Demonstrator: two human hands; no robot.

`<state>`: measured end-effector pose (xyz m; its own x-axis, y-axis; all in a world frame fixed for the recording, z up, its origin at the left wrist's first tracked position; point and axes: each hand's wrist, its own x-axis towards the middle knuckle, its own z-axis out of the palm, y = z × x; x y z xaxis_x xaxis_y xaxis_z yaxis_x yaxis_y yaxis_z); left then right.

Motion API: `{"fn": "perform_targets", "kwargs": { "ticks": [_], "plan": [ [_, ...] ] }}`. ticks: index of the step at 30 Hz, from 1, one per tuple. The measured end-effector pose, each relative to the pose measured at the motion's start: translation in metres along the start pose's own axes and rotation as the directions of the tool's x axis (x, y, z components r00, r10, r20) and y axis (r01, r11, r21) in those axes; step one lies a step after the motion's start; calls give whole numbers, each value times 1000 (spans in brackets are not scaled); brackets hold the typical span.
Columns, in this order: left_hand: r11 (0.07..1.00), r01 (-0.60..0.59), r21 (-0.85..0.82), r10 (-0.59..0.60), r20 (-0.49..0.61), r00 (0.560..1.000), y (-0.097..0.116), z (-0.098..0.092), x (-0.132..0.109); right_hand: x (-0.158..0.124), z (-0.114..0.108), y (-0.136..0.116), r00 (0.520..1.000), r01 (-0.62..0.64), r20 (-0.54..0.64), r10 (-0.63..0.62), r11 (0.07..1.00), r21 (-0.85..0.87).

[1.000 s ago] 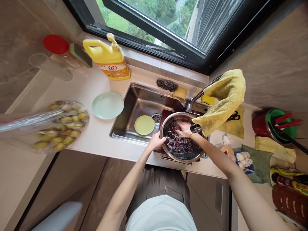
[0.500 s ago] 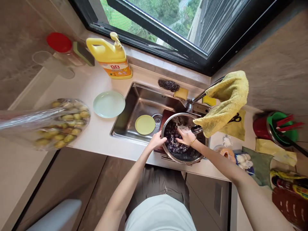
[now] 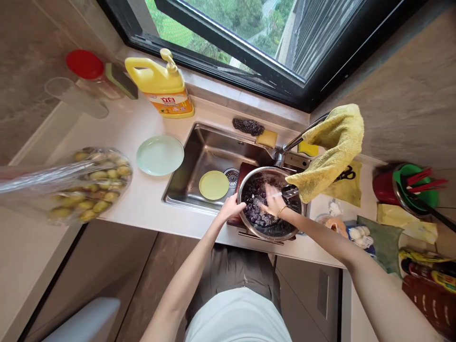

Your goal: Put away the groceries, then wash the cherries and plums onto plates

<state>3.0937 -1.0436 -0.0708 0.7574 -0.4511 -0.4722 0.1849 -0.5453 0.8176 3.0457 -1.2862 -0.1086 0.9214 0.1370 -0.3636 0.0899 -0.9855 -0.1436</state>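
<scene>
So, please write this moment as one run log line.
left hand: gripping steel bowl rim | right hand: open, among grapes | steel bowl: over sink

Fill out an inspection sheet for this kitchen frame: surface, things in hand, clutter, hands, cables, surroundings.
Surface: pale counter around a steel sink.
Things in hand: steel bowl of dark grapes, over the sink's right end.
Clutter: yellow plate in the sink, green plate, detergent bottle, bag of fruit, scouring pad, yellow cloth draped on the faucet.
Hands: left hand grips the bowl's rim; right hand among the grapes, blurred, grip unclear.
Cables: nothing seen.
Surroundings: window behind the sink; green utensil holder at right.
</scene>
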Motion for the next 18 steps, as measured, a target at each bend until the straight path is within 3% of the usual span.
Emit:
{"fn": "perform_targets", "kwargs": {
  "ticks": [2,3,7,10,12,16,18],
  "plan": [
    [1000,-4,5,4,0,1000,-1,0,-1,-2,0,4,991,125,41,-124,992,-9],
    [1000,-4,7,4,1,1000,-1,1,-1,-4,0,5,990,128,58,-127,992,-10],
    [1000,-3,4,3,1,1000,-2,2,0,-19,4,-3,998,-67,15,68,997,-35],
    [1000,3,0,-3,-6,1000,-2,1,0,-32,0,-9,994,74,82,-74,997,5],
    [1000,13,-1,-13,-13,1000,-2,1,0,-33,-8,-5,988,83,127,-91,994,70],
    [1000,2,-12,-2,-9,1000,-1,0,-2,-14,-17,1,987,-157,-4,159,979,134],
    [1000,-23,-12,23,0,1000,0,-1,-3,-1,-13,-2,991,-91,-84,100,990,104]
  ]
}}
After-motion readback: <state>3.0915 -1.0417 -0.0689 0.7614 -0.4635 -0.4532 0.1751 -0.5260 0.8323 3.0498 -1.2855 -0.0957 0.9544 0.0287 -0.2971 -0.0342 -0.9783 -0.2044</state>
